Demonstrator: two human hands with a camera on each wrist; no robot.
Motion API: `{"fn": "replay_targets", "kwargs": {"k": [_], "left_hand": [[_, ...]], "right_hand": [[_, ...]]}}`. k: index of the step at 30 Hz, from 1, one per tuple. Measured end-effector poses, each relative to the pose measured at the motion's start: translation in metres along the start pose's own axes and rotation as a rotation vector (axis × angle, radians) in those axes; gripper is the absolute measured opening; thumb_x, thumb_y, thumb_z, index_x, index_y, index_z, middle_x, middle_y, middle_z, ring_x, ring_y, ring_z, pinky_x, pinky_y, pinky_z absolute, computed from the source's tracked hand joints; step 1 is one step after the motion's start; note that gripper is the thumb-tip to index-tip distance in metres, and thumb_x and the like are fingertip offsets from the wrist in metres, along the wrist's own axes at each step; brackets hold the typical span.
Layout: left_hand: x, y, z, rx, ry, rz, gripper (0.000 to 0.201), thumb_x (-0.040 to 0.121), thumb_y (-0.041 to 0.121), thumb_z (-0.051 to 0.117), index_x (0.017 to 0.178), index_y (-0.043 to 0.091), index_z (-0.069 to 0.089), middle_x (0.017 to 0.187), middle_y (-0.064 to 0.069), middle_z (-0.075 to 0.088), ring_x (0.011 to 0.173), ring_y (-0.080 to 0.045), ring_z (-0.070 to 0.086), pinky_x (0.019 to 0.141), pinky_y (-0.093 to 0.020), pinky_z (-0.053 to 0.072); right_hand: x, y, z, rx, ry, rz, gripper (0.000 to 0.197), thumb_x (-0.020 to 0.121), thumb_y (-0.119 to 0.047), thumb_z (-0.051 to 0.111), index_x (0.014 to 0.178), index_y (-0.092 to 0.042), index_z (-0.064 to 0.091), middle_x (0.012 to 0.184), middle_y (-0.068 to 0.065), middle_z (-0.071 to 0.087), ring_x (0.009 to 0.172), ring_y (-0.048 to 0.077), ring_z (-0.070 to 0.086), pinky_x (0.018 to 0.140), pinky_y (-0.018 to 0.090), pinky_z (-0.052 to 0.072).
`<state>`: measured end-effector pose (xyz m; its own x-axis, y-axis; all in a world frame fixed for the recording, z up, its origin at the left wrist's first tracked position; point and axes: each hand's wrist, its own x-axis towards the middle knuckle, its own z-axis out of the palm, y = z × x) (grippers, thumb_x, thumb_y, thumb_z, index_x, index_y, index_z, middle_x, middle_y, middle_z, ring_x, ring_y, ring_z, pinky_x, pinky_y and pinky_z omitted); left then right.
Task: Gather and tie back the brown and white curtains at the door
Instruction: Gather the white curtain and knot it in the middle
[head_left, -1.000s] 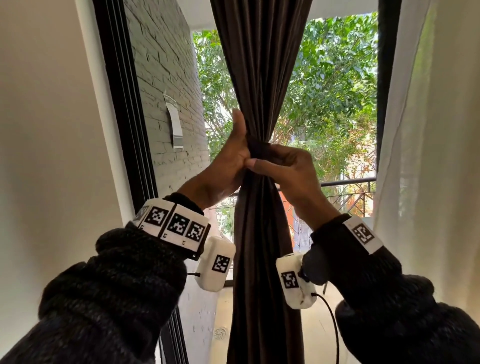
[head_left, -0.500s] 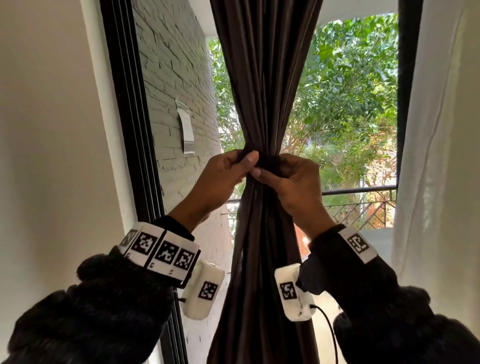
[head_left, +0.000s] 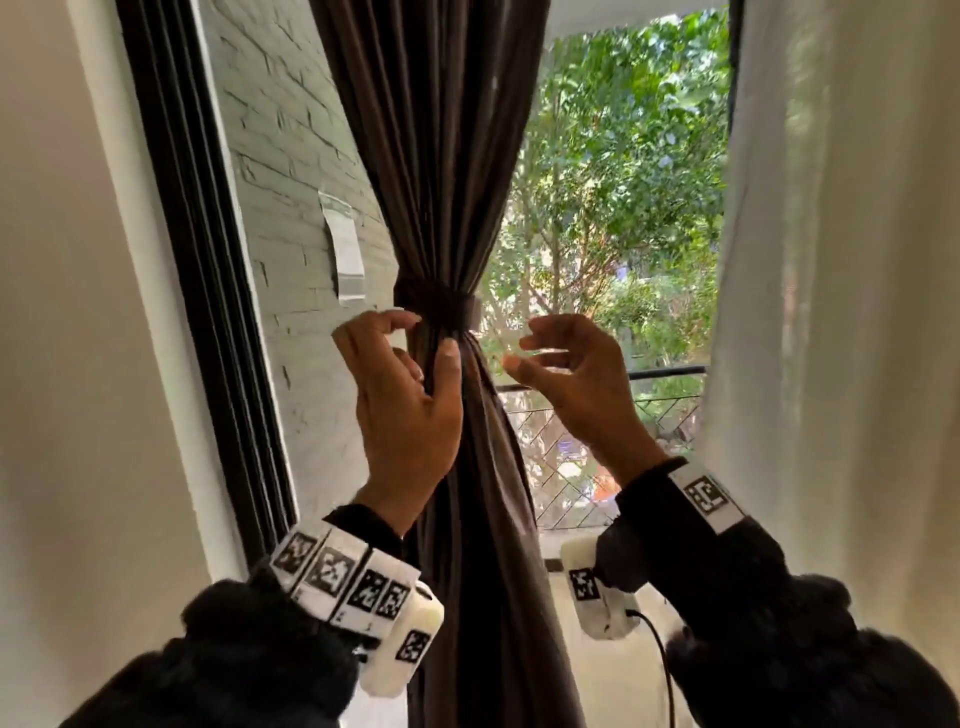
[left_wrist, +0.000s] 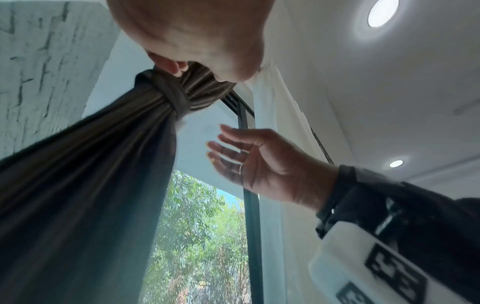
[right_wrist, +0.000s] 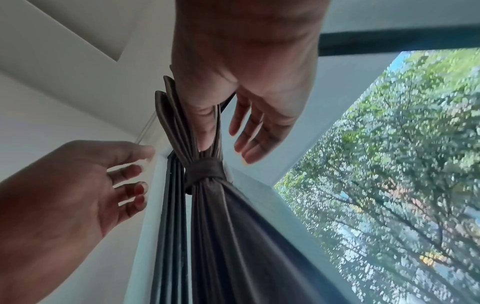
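Now brown curtain (head_left: 441, 156) tied; left hand (head_left: 405, 410), right hand (head_left: 576, 384) loose

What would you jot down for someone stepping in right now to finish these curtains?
Left hand: open, fingers loosely curled beside the brown curtain, gripping nothing.
Right hand: open, clear of the cloth.
Brown curtain: gathered, cinched by a brown tie band that holds by itself.
White curtain: hanging loose on the right, untied.
Done: brown curtain.
Left: gather and tie the white one.
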<state>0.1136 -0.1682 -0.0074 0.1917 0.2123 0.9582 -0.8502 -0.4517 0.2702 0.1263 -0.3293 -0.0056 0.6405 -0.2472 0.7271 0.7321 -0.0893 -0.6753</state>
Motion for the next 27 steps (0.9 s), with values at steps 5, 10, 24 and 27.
{"fn": "replay_targets", "kwargs": {"k": [5,10,24,27], "left_hand": [[-0.033,0.023,0.033,-0.077,-0.248,-0.037,0.021,0.089,0.013,0.065,0.102,0.020,0.050,0.096,-0.003,0.054,0.061,-0.016,0.047,0.060,-0.028,0.044],[-0.062,0.056,0.060,-0.184,-0.522,-0.192,0.017,0.090,0.020,0.068,0.103,0.021,0.057,0.096,0.008,0.060,0.067,-0.008,0.055,0.062,-0.015,0.042],[-0.149,0.077,0.178,-0.117,-0.752,-0.723,0.010,0.091,0.008,0.064,0.098,0.006,0.070,0.094,-0.007,0.073,0.095,-0.030,0.068,0.091,-0.044,0.053],[-0.189,0.089,0.168,-0.263,-0.659,-0.891,0.019,0.097,0.005,0.053,0.081,0.011,0.062,0.069,-0.002,0.066,0.068,-0.025,0.065,0.075,-0.042,0.055]], "right_hand": [[-0.014,-0.007,-0.065,-0.174,0.104,-0.059,0.019,0.075,-0.009,0.085,0.083,-0.012,0.068,0.082,0.001,0.072,0.075,0.021,0.072,0.070,0.026,0.057],[-0.039,-0.021,-0.147,-0.394,0.231,-0.114,0.016,0.075,-0.009,0.083,0.079,-0.013,0.069,0.078,-0.003,0.072,0.073,0.014,0.071,0.070,0.019,0.052],[-0.133,-0.039,-0.280,-0.564,-0.222,0.272,0.058,0.073,-0.025,0.087,0.122,-0.020,0.057,0.116,-0.004,0.066,0.102,0.015,0.066,0.083,0.025,0.056],[-0.150,-0.014,-0.302,-0.526,-0.260,0.342,0.072,0.073,-0.030,0.088,0.134,-0.025,0.050,0.127,-0.005,0.061,0.108,0.013,0.063,0.092,0.031,0.055]]}}
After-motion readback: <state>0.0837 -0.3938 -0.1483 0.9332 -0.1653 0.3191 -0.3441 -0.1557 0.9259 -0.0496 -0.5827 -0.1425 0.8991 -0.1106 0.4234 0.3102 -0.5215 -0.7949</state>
